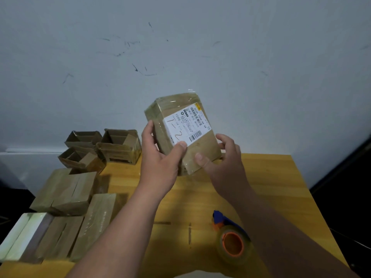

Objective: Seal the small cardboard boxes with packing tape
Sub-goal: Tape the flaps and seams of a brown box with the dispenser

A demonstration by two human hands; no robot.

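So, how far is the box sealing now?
Done: closed boxes lie stacked at the table's left. In hand: both hands, left and right, hold up a taped, labelled box. Left: three open boxes behind; tape dispenser lies idle.

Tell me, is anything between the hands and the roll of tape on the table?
Nothing blocks it, but both the left hand and right hand grip the labelled box. The tape dispenser sits beside the right forearm.

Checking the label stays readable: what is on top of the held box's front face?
A white shipping label lies on the box, with clear tape glinting over both. The left hand thumb covers the label's lower corner; the right hand thumb presses bare cardboard. Contents are hidden.
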